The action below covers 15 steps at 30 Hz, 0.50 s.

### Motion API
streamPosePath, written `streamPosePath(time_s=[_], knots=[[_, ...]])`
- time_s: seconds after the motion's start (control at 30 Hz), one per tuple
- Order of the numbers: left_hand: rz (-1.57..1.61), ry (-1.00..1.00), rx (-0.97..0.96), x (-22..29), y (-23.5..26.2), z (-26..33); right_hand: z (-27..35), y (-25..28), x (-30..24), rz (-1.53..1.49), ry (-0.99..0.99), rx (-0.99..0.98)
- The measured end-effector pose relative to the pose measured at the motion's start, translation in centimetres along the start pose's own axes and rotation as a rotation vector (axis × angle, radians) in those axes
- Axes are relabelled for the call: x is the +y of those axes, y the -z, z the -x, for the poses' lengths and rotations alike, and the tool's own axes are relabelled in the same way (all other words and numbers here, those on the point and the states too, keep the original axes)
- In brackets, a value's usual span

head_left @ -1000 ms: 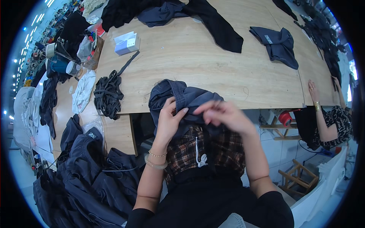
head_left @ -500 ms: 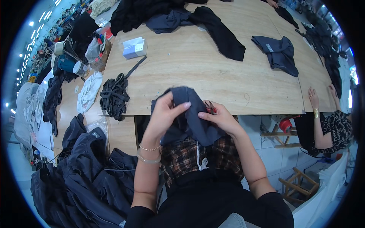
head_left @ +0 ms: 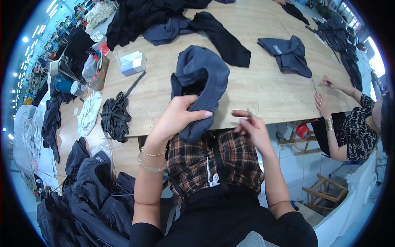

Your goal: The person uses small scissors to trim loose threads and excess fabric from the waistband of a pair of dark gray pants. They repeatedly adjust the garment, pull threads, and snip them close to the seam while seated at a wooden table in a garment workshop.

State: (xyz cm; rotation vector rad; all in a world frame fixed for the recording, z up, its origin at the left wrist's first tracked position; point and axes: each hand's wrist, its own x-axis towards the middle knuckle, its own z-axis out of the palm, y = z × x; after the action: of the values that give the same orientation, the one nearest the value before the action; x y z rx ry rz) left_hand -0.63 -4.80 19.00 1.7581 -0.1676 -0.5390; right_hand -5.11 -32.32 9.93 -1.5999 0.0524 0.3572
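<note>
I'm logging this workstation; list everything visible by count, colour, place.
Held garment: one, dark grey, left hand
Tabletop: one, pale wood, ahead
Box: one, white and blue, table's left
Strap bundle: one, black, table's near-left
Cloth: one, white, left of bundle
Folded garment: one, dark grey, table's right
Garment piles: several, dark, upper left, lower left, right
Stools: two, brown, right
Co-worker: one, black patterned top, right
Left hand: one, gripping held garment
Right hand: one, beside garment

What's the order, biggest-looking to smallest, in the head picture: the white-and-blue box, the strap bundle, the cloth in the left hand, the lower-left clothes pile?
1. Clothes pile
2. Cloth in the left hand
3. Strap bundle
4. White-and-blue box
That's only how big they look here.
</note>
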Motion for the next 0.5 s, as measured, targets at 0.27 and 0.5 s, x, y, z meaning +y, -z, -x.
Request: streamPosePath(time_s=[0.27, 0.5], knots=[[0.403, 0.119, 0.070, -8.6, -3.6, 0.5, -1.0, -3.7, -1.5, 0.041, 0.301, 0.062], [0.262, 0.112, 0.003, -7.7, -3.6, 0.1, -3.6, -6.1, 0.0, 0.194, 0.505, 0.077]])
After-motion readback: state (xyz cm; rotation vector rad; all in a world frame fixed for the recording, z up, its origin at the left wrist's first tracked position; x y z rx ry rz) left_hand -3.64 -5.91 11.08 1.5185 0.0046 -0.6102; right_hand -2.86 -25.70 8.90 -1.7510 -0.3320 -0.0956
